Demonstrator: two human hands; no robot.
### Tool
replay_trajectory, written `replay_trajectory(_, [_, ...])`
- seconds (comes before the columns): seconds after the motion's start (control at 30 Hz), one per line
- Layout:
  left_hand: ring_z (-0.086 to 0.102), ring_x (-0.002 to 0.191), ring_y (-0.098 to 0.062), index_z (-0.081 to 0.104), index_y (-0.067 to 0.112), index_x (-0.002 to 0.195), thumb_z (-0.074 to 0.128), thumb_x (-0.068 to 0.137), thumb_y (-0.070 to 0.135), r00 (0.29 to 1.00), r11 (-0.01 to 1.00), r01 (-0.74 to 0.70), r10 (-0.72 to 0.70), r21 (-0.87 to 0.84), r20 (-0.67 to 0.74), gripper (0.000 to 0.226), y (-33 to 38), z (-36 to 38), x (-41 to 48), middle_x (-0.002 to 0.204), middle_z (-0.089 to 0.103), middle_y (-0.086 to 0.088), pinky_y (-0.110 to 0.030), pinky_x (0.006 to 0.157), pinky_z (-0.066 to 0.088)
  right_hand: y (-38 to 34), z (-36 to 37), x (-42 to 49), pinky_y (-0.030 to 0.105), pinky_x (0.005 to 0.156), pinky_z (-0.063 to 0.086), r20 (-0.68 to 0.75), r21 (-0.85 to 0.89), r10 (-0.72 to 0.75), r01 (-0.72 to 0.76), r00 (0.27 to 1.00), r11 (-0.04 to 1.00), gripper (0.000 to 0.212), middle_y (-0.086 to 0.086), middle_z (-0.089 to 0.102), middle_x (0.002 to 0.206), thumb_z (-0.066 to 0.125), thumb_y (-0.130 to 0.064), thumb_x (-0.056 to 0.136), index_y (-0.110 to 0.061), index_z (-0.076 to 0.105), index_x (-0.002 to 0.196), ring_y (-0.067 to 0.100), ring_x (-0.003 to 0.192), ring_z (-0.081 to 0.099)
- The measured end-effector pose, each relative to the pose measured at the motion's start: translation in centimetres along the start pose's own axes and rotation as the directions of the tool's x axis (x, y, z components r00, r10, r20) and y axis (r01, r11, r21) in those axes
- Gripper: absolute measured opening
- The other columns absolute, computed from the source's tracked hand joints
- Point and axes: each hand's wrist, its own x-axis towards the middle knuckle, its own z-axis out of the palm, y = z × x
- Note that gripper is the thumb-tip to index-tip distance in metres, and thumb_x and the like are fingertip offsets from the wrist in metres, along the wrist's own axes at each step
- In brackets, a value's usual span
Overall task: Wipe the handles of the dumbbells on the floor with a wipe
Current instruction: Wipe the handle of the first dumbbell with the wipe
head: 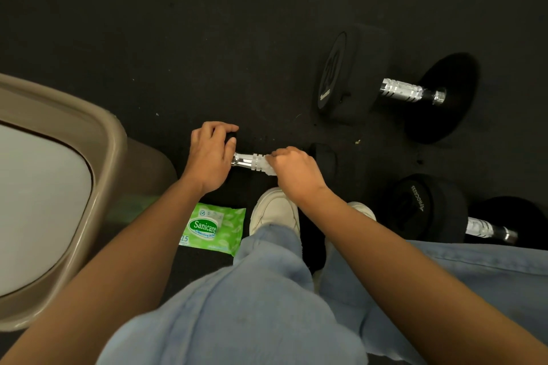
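Note:
A small dumbbell lies on the dark floor in front of my feet, its chrome handle [247, 159] showing between my hands. My left hand [209, 157] rests over its left black head and holds it. My right hand [292, 170] is closed around a white wipe [268, 167] pressed on the right part of that handle; the right head [324, 155] pokes out behind it. A large dumbbell with a chrome handle [406, 91] lies further right. Another dumbbell [427, 209] lies near my right knee.
A green pack of wipes [216, 227] lies flat on the floor just left of my white shoe [275, 210]. A beige moulded object with a white inner surface [98, 139] stands at the left. My jeans-clad legs fill the bottom of the view.

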Motion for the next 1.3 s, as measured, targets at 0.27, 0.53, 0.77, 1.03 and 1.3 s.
replay_trajectory(0.27, [0.031, 0.126, -0.025, 0.046, 0.019, 0.131, 0.040, 0.098, 0.023, 1.000, 0.999, -0.020, 0.020, 0.030, -0.014, 0.034, 0.0, 0.1, -0.3, 0.134, 0.039, -0.005, -0.035, 0.103, 0.030, 1.0, -2.7, -0.6, 0.033, 0.078, 0.047, 0.164, -0.068, 0.111, -0.101, 0.980, 0.993, 0.033, 0.015, 0.059, 0.114, 0.059, -0.006, 0.088, -0.004, 0.054, 0.120, 0.029, 0.103, 0.059])
replay_trajectory(0.53, [0.031, 0.125, -0.025, 0.047, 0.018, 0.130, 0.040, 0.098, 0.022, 0.999, 0.999, -0.016, 0.017, 0.044, -0.029, 0.033, 0.1, 0.2, -0.5, 0.134, 0.039, -0.005, -0.036, 0.102, 0.032, 0.4, -2.8, -0.6, 0.030, 0.073, 0.045, 0.165, -0.057, 0.107, -0.099, 0.980, 0.993, 0.033, 0.015, 0.060, 0.111, 0.059, -0.003, 0.088, -0.004, 0.054, 0.120, 0.028, 0.100, 0.060])
replay_trajectory(0.77, [0.030, 0.126, -0.025, 0.046, 0.018, 0.131, 0.038, 0.098, 0.021, 0.999, 0.999, 0.004, -0.002, 0.045, -0.036, 0.034, 0.3, 0.4, -0.7, 0.136, 0.038, -0.005, -0.035, 0.103, 0.030, -0.4, -2.1, 0.2, 0.032, 0.077, 0.049, 0.138, 0.064, 0.179, -0.189, 0.974, 0.980, 0.034, 0.014, 0.061, 0.112, 0.063, -0.008, 0.087, -0.006, 0.054, 0.120, 0.027, 0.102, 0.060])
replay_trajectory(1.03, [0.030, 0.128, -0.024, 0.047, 0.018, 0.130, 0.041, 0.097, 0.021, 0.999, 1.000, 0.017, -0.017, 0.002, -0.048, 0.034, 0.5, 0.3, -0.6, 0.135, 0.040, -0.004, -0.035, 0.103, 0.032, 0.4, -1.6, -0.1, 0.031, 0.076, 0.047, 0.130, 0.070, 0.188, -0.198, 0.974, 0.978, 0.036, 0.013, 0.058, 0.115, 0.062, -0.010, 0.087, -0.006, 0.053, 0.122, 0.027, 0.104, 0.058])
replay_trajectory(1.3, [0.035, 0.125, -0.026, 0.049, 0.016, 0.127, 0.045, 0.095, 0.018, 0.996, 0.996, -0.039, 0.045, 0.082, -0.076, 0.032, -0.1, 0.9, -0.5, 0.132, 0.042, -0.008, -0.035, 0.104, 0.027, -1.2, -0.7, 0.9, 0.035, 0.084, 0.048, 0.038, 0.170, 0.119, -0.124, 0.992, 0.978, 0.035, 0.012, 0.053, 0.120, 0.060, -0.005, 0.086, -0.009, 0.057, 0.121, 0.031, 0.108, 0.056])
